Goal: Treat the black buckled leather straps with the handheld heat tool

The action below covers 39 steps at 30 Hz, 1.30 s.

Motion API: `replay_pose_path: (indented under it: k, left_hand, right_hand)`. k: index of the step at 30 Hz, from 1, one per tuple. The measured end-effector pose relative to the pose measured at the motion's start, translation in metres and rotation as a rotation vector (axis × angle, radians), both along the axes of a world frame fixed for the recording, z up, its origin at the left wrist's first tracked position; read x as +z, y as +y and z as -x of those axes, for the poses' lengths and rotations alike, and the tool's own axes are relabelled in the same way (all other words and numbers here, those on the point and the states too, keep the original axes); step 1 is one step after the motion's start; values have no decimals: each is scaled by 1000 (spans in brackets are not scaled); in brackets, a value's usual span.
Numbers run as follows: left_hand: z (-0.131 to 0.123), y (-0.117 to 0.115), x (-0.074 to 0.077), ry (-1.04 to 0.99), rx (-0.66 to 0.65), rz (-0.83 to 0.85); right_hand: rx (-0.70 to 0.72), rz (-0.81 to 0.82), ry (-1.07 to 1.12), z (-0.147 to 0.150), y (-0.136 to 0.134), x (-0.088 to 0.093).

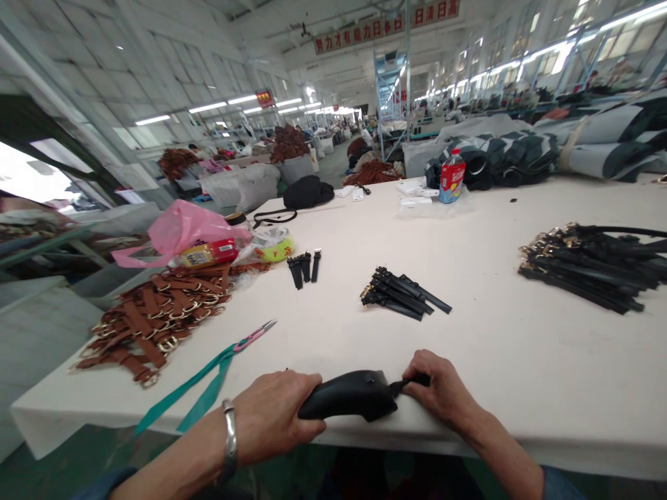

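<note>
My left hand [274,417] is closed around the left end of a black leather piece [351,394] at the near edge of the white table [500,347]. My right hand [438,385] pinches a thin black strap [414,381] that sticks out of the piece's right end. A silver bangle [229,437] sits on my left wrist. A small bundle of black straps [399,293] with gold buckles lies just beyond my hands.
Pink-handled scissors [255,335] on a green ribbon [201,389] lie at left. Brown buckled straps [156,316] pile at far left beside a pink bag [182,229]. A big heap of black straps [591,267] sits right; a red-labelled bottle [451,177] stands behind.
</note>
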<state>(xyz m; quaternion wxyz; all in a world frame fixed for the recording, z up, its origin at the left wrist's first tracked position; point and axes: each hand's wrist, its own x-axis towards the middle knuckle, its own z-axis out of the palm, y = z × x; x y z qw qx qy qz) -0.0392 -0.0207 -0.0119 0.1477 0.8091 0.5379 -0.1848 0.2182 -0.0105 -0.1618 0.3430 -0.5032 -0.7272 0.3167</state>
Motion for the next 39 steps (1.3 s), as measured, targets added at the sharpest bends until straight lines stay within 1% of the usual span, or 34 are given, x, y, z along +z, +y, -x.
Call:
replay_pose_path:
  k: [4, 6, 8, 10, 12, 15, 17, 19, 23, 25, 27, 30, 33, 37, 39]
  left_hand:
    - [-10, 7, -8, -24, 11, -23]
    - [-12, 10, -14, -61, 49, -18]
    - [-10, 11, -16, -95, 108, -11]
    - [-5, 11, -14, -120, 162, -4]
    - [2, 9, -7, -126, 192, 5]
    - [8, 7, 3, -114, 176, 3]
    - [6, 7, 5, -94, 138, 14]
    - [0, 10, 2, -81, 110, 48]
    - [-10, 18, -11, -130, 105, 108]
    - [-9, 18, -15, -168, 129, 138]
    - [-5, 14, -15, -185, 148, 162]
    - [2, 8, -9, -144, 100, 97]
    - [-1, 7, -5, -93, 56, 31]
    - [-10, 10, -12, -126, 103, 14]
    - [-9, 10, -15, -163, 151, 10]
  right_hand:
    - [1, -12, -11, -2, 0, -1]
    - [0, -19, -11, -2, 1, -1]
    - [3, -19, -6, -2, 1, -1]
    - [0, -18, -6, -2, 1, -1]
    - [-3, -19, -10, -2, 1, -2]
    - [-2, -20, -11, -1, 0, -3]
    - [-4, -15, -9, -1, 0, -2]
    - [1, -17, -7, -1, 0, -1]
    - [-2, -39, -4, -1, 0, -1]
    - [-4, -36, -7, -1, 0, 0]
    - [2, -28, -9, -1, -1, 1]
    - [6, -11, -5, 0, -1, 2]
    - [1, -6, -12, 0, -1, 1]
    - [-3, -30, -41, -1, 1, -2]
    - [-3, -32, -29, -1, 0, -2]
